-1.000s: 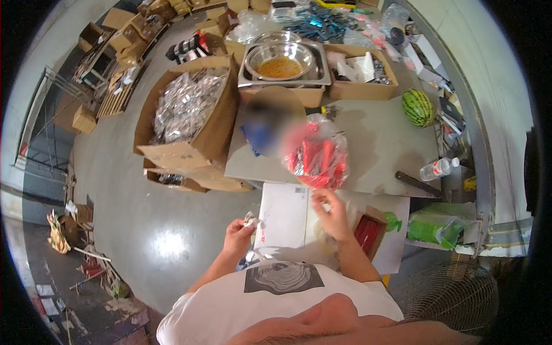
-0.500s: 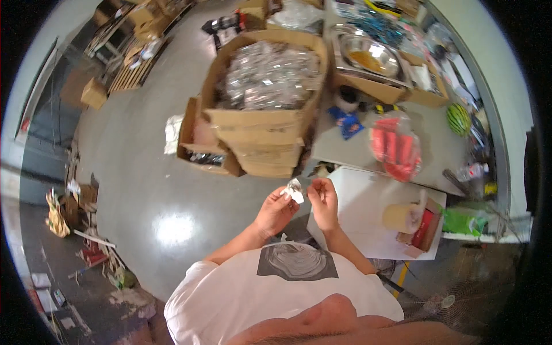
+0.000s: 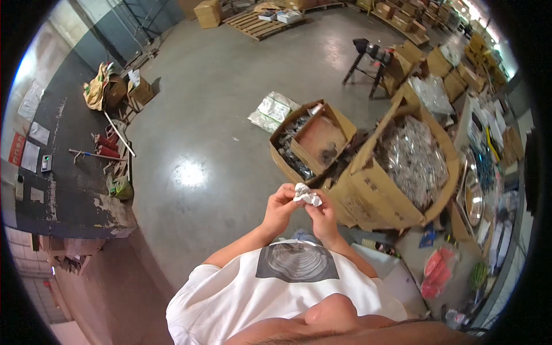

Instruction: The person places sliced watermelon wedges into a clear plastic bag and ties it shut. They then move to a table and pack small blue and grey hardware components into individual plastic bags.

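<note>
1. central detail: the left hand and the right hand are meeting in front of the chest, just above a white t-shirt that is carrying a dark, ringed print.
2. the grip: the thumb and fingers of the left hand are pinching one side of a small, crumpled white piece; those of the right hand are pressing together on its other side.
3. position of the piece: it is hanging in the air between the two sets of fingertips, touching both; from where i am standing, its material is looking like paper or thin film, and i cannot tell which.
4. right of the hands: a large cardboard box is standing open, and clear plastic packets are filling it.
5. beyond the hands: a smaller carton is holding dark items, and a pale sheet is lying on the grey floor behind it.
6. far right: a grey table is supporting a bag of red items, a watermelon is resting near that bag, and a steel bowl is gleaming farther along.
7. background: a black-legged stand is standing well apart, and a wooden pallet is lying farther off.
</note>
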Motion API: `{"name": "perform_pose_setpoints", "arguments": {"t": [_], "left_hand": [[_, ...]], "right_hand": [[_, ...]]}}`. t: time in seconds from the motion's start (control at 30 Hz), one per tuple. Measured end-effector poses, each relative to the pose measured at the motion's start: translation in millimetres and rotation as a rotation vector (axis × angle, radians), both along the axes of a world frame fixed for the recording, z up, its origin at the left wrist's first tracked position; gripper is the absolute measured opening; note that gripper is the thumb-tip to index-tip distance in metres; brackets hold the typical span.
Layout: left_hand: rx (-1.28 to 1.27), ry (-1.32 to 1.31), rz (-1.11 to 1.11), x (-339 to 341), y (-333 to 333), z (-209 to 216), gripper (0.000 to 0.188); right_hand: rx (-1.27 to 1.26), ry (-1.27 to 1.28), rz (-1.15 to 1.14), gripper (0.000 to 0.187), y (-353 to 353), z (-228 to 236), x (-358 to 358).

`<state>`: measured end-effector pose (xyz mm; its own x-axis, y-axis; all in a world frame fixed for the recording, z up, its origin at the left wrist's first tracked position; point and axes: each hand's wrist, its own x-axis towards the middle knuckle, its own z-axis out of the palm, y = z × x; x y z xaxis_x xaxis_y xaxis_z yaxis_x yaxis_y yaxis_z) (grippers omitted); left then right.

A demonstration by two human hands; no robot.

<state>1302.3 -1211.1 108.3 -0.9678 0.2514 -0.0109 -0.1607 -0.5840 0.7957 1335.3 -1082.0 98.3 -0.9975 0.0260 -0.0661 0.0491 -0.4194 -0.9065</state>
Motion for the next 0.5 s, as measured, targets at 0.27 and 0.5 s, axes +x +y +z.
{"name": "perform_pose_setpoints", "arguments": {"t": [0.27, 0.5], "left_hand": [[-0.309, 0.133, 0.141, -107.1, -28.3, -15.0, 0.009], [-0.615, -0.221, 0.149, -200.7, -112.1, -32.9, 0.040]], "right_hand": [[-0.454, -0.128, 0.107, 0.012, -28.9, -3.6, -129.0], [0.055, -0.102, -0.063, 0.004, -28.4, -48.8, -267.9]]}}
